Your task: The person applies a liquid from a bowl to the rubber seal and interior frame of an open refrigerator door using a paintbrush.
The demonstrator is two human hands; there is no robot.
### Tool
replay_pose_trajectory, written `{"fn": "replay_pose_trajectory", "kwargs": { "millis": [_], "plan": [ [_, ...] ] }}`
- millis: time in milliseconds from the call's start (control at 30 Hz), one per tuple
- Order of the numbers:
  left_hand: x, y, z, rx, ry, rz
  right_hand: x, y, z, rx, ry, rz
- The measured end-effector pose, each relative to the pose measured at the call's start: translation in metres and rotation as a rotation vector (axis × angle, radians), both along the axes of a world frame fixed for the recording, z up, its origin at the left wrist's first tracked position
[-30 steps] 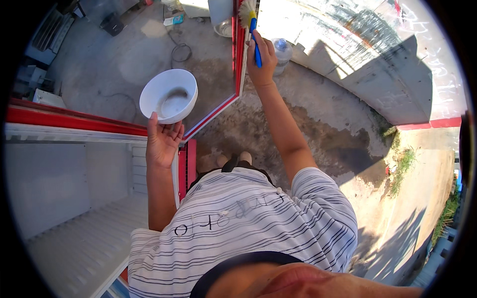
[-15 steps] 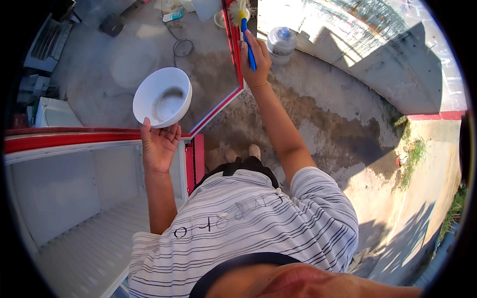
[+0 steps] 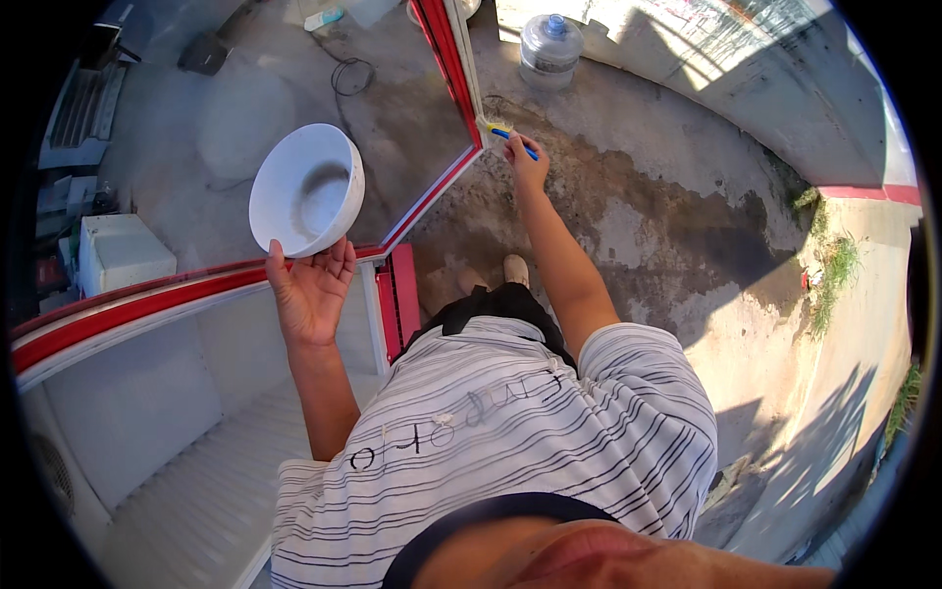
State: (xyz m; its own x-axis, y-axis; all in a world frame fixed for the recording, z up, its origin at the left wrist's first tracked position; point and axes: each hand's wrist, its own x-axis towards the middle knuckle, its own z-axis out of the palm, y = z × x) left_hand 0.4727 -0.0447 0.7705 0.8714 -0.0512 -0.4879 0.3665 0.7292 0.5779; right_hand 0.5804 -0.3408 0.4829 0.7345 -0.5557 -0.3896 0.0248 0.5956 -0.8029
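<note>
A deep white bowl is tilted in my left hand, the thumb over its near rim and the fingers beneath. A dark greyish patch shows in the bottom of the bowl; whether it is liquid or shadow I cannot tell. My right hand is closed round the blue handle of a brush. The brush's pale bristles lie against or right beside the red and white frame, close to its corner. Grip details under the right fingers are hidden.
Beyond the right hand a clear water jug stands on the partly wet floor. A white ribbed-floor cabinet lies below the left arm, with a red panel at its edge. A dark cable is coiled beyond the frame.
My right hand has brought the brush nearer to me, down from higher on the frame to its corner; its handle now slants sideways. The left hand and bowl moved slightly left.
</note>
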Motion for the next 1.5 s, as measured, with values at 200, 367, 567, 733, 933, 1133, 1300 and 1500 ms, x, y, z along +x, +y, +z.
{"fn": "replay_pose_trajectory", "kwargs": {
  "millis": [200,367,567,733,933,1133,1300,1500],
  "plan": [
    [-0.003,-0.005,0.005,0.017,0.017,0.034,0.004,-0.013,0.035,0.316,-0.203,-0.008],
    [-0.001,-0.006,0.006,0.045,0.017,0.031,0.016,-0.014,0.102,0.415,-0.451,0.049],
    [0.000,-0.004,0.003,0.025,0.023,0.044,0.031,0.001,0.041,0.381,-0.238,-0.053],
    [-0.003,-0.006,0.004,-0.006,0.019,0.048,0.020,0.001,0.153,0.250,-0.469,-0.125],
    [0.001,-0.012,0.010,-0.037,0.008,0.039,0.030,0.006,0.096,0.151,-0.268,-0.129],
    [-0.004,-0.007,0.002,-0.005,0.015,0.055,0.022,0.015,0.167,0.095,-0.412,-0.103],
    [0.000,-0.006,0.001,0.011,0.003,0.031,0.033,0.009,0.155,0.046,-0.421,-0.131],
    [-0.003,-0.003,0.000,0.021,-0.001,0.045,0.027,0.012,0.151,0.101,-0.311,-0.095]
  ]
}}
